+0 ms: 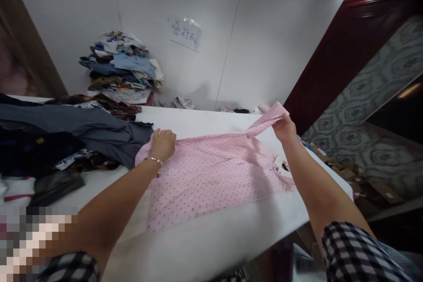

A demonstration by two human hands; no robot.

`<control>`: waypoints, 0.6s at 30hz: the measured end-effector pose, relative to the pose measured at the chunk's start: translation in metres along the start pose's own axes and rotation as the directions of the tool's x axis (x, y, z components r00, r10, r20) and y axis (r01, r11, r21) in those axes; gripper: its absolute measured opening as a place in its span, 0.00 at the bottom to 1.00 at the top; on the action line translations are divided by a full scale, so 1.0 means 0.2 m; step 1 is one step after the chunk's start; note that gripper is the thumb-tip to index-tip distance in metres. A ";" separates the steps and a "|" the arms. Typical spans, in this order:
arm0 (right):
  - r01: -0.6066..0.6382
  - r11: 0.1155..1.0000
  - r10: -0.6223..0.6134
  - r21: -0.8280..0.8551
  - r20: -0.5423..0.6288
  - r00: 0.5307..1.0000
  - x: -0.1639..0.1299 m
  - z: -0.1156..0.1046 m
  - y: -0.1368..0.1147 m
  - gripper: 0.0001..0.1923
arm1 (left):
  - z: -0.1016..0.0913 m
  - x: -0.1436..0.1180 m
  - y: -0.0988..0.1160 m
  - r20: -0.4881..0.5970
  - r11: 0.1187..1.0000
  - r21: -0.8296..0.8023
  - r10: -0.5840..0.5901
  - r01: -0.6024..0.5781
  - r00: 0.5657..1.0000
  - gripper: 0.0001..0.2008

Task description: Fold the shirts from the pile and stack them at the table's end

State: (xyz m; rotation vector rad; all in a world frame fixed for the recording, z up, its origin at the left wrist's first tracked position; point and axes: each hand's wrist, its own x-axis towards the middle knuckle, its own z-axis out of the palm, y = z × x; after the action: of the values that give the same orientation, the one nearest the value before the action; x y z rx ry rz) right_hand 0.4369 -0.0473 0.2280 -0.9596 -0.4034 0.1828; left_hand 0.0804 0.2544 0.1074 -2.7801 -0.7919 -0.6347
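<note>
Across the white table lies a pink shirt (205, 172) with small dark dots, its far edge folded into a straight line. My left hand (164, 144), with a silver bracelet at the wrist, is closed on the far left edge of the shirt. At the far right, my right hand (284, 128) pinches the end of a sleeve and holds it raised off the table. A white label or tag with a dark mark (282, 165) shows near the collar, on the shirt's right side. Both sets of fingertips are partly hidden by cloth.
Loose dark and grey clothes (82, 130) cover the table's left side. Behind them stands a tall stack of folded clothes (124, 70) against the wall. A handwritten paper sign (185, 33) hangs there. Cardboard boxes (380, 191) lie beyond the right edge of the white table (205, 246).
</note>
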 end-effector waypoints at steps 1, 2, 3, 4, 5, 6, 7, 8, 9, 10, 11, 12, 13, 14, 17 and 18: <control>-0.003 1.000 0.003 0.013 -0.024 1.000 -0.05 -0.05 -0.05 0.03 | -0.04 0.00 0.01 -0.012 1.000 0.003 0.009 -0.009 1.000 0.12; -0.003 1.000 0.004 0.021 -0.036 0.999 -0.09 -0.10 -0.08 0.01 | -0.09 -0.01 0.01 -0.010 1.000 0.007 0.026 -0.026 1.000 0.13; 0.000 1.000 0.001 0.028 -0.036 0.999 -0.14 -0.13 -0.11 0.03 | -0.14 -0.02 0.01 0.004 0.998 0.013 0.055 -0.055 0.998 0.13; 0.008 0.999 -0.007 0.033 -0.023 1.000 -0.19 -0.16 -0.12 0.05 | -0.18 -0.04 0.02 0.032 0.996 0.021 0.084 -0.084 0.996 0.13; 0.021 0.999 -0.020 0.037 -0.004 1.000 -0.25 -0.18 -0.14 0.06 | -0.23 -0.06 0.02 0.072 0.994 0.028 0.108 -0.110 0.992 0.12; 0.037 0.998 -0.037 0.041 0.012 0.999 -0.30 -0.20 -0.14 0.08 | -0.27 -0.09 0.02 0.118 0.991 0.031 0.125 -0.130 0.985 0.12; 0.055 0.997 -0.056 0.048 0.019 0.998 -0.36 -0.23 -0.15 0.08 | -0.30 -0.13 0.02 0.162 0.989 0.027 0.139 -0.145 0.977 0.13; 0.073 0.996 -0.074 0.056 0.015 0.997 -0.42 -0.26 -0.15 0.08 | -0.33 -0.17 0.03 0.197 0.988 0.011 0.148 -0.153 0.969 0.13; 0.090 0.994 -0.090 0.061 0.000 0.996 -0.48 -0.29 -0.15 0.06 | -0.36 -0.21 0.04 0.220 0.988 -0.011 0.154 -0.155 0.963 0.14; 0.104 0.993 -0.103 0.064 -0.024 0.994 -0.54 -0.33 -0.14 0.05 | -0.38 -0.26 0.05 0.238 0.987 -0.036 0.158 -0.154 0.958 0.15; 0.113 0.992 -0.110 0.063 -0.052 0.993 -0.60 -0.38 -0.14 0.06 | -0.39 -0.31 0.07 0.254 0.986 -0.063 0.164 -0.153 0.953 0.16; 0.117 0.991 -0.112 0.058 -0.081 0.990 -0.65 -0.42 -0.13 0.08 | -0.40 -0.36 0.08 0.271 0.985 -0.088 0.169 -0.151 0.948 0.17; 0.116 0.992 -0.110 0.050 -0.109 0.988 -0.71 -0.47 -0.12 0.10 | -0.41 -0.40 0.10 0.292 0.983 -0.107 0.176 -0.150 0.940 0.17; 0.114 0.993 -0.108 0.039 -0.136 0.985 -0.75 -0.52 -0.11 0.11 | -0.41 -0.45 0.11 0.314 0.981 -0.121 0.183 -0.152 0.932 0.17; 0.119 0.992 -0.124 -0.036 -0.179 0.976 -0.86 -0.64 -0.08 0.15 | -0.41 -0.55 0.13 0.365 0.976 -0.122 0.214 -0.181 0.906 0.15; 0.127 0.989 -0.140 -0.079 -0.189 0.972 -0.88 -0.68 -0.08 0.17 | -0.41 -0.58 0.14 0.367 0.976 -0.107 0.218 -0.192 0.904 0.15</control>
State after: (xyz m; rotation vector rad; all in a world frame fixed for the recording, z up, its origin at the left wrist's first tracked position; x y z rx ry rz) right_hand 0.3316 -0.2167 0.1268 -1.0025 -0.2944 -0.0468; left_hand -0.0221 0.1550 0.1266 -3.0384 -0.5303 -0.0870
